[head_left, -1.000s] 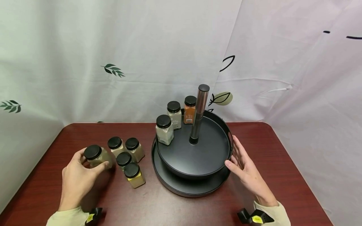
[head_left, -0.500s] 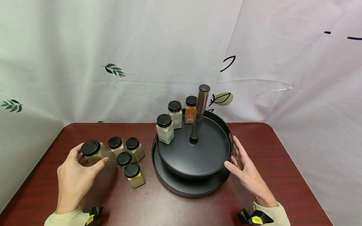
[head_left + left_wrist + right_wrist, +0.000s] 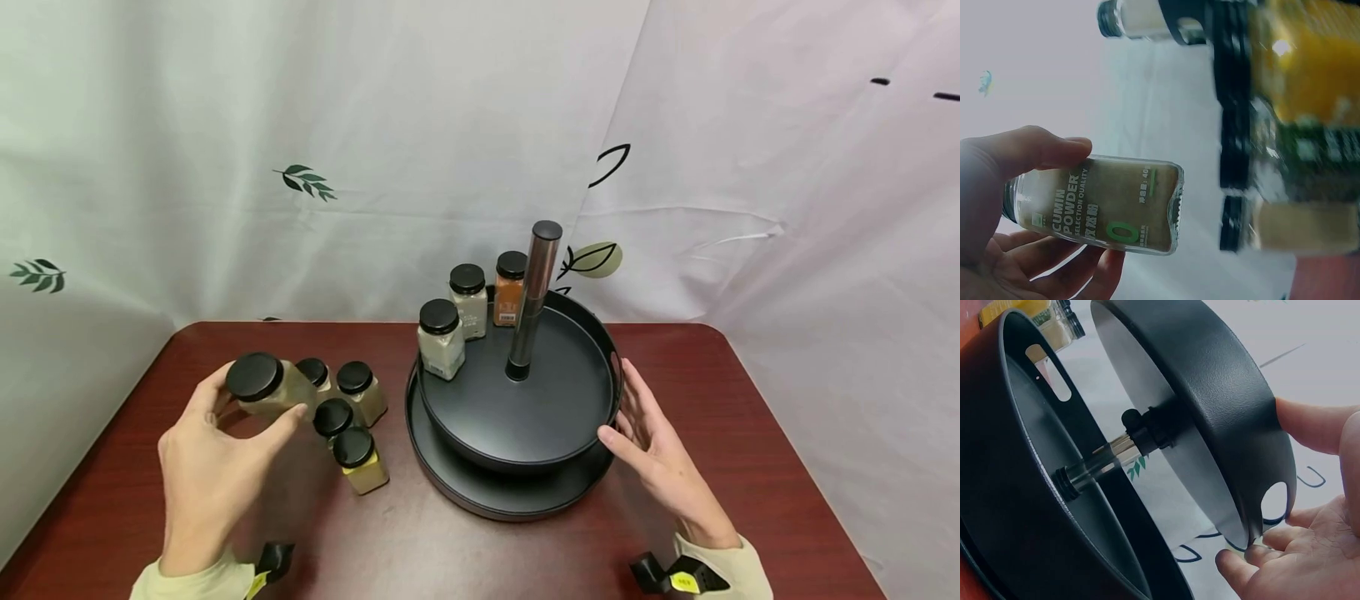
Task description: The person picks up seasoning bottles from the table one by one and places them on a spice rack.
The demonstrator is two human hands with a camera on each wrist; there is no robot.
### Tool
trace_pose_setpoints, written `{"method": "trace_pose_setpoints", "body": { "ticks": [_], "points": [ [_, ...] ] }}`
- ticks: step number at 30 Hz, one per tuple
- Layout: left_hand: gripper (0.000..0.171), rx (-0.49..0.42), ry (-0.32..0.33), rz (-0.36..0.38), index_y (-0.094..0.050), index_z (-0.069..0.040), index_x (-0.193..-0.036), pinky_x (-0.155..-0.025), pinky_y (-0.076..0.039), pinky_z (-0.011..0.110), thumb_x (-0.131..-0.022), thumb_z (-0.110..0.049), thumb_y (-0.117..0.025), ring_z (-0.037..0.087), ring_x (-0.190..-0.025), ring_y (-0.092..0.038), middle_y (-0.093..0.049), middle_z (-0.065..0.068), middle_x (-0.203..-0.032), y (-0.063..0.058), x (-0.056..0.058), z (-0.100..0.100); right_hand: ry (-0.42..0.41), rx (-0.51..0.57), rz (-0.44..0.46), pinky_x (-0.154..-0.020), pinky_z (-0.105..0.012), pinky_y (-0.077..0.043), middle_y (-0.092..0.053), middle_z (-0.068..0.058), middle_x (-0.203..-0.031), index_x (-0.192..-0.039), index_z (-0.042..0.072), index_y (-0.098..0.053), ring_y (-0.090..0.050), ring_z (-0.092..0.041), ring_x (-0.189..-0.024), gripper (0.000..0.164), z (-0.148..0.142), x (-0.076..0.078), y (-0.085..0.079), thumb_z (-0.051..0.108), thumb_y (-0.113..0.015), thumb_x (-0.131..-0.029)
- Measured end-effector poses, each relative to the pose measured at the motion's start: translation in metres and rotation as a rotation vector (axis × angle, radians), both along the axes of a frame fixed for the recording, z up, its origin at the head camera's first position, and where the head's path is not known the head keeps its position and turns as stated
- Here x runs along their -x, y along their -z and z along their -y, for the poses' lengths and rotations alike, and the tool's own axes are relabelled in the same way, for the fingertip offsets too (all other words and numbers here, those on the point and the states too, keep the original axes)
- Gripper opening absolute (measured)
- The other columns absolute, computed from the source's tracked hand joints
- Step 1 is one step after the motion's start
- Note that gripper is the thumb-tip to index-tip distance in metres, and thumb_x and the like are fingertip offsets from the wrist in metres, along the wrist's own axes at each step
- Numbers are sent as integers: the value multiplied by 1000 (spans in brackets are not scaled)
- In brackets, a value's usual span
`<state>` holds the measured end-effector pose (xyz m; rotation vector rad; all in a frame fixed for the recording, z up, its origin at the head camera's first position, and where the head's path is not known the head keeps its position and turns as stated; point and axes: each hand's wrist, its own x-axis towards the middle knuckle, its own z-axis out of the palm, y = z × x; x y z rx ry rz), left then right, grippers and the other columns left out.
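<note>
My left hand (image 3: 213,471) grips a black-lidded spice jar (image 3: 283,390) above the table's left side. In the left wrist view, the tilted jar's label reads cumin powder. My right hand (image 3: 656,454) holds the right rim of the upper tray (image 3: 555,417) of a black two-tier spice rack, the thumb on its outer wall and fingers by the handle slot. Below is the lower tray (image 3: 517,504); a post (image 3: 529,308) rises through the middle. On the upper tray stand two pale jars (image 3: 441,346) (image 3: 472,312) and an orange jar (image 3: 508,300).
Beside the held jar, several black-lidded spice jars stand grouped on the table, including a yellow-labelled jar (image 3: 366,473) in front and a beige jar (image 3: 365,400) behind. The dark red table (image 3: 360,550) meets a white curtain (image 3: 187,208) at the back.
My left hand has lifted the cumin jar, first drawing slightly left, then coming back right and partly covering a jar behind. My right hand has stayed at the tray rim.
</note>
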<state>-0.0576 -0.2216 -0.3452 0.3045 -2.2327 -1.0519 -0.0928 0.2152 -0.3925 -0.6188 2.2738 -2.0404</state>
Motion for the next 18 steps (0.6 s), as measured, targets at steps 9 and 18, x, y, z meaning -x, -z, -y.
{"method": "trace_pose_setpoints", "body": {
  "ticks": [9,18],
  "points": [
    [69,-26,112,-119,-67,-12,-128,-78,-47,8,-65,-1,-92,-3,-92,-63,-66,-21,-99,-16,-1,-27,3,2,2,-111,-12,-28,-4,-14,-168,-163,19,-6,-12,-21,-154,84,0,0,0,-7,-54,-99],
    [71,2,192,-142,-66,-12,-130,-76,-47,7,-65,1,-91,-2,-88,-63,-69,-9,-100,-23,3,-48,6,-6,14,-110,-11,-28,-5,-10,-169,-163,21,-6,-12,-19,-154,83,-1,0,1,-5,-54,-100]
  ]
}}
